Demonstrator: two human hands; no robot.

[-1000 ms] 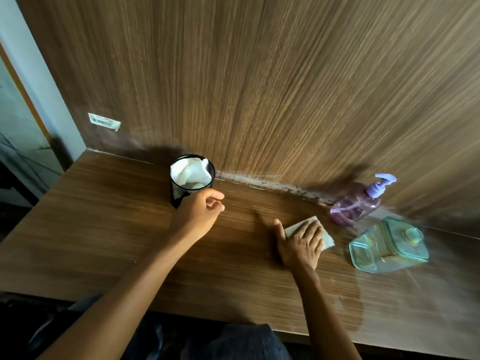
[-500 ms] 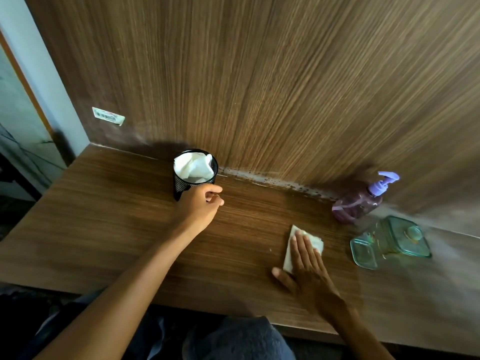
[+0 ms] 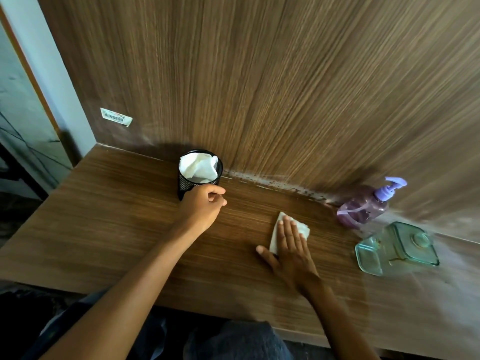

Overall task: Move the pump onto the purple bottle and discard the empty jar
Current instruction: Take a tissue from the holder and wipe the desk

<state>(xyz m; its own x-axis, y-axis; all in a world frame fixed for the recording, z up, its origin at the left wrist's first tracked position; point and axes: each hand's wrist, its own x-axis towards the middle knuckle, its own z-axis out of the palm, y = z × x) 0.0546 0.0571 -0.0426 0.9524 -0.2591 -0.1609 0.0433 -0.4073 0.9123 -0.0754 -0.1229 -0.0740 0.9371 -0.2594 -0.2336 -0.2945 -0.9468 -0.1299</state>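
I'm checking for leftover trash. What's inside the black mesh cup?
The black mesh cup holds crumpled white tissue filling its mouth. Whatever lies beneath the tissue is covered.

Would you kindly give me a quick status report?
Left hand curled beside mesh cup, empty. Right hand flat on tissue. Pump on purple bottle. Nothing in the way.

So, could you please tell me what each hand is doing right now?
Left hand: loosely curled beside the mesh cup, holding nothing.
Right hand: flat, pressing the tissue.
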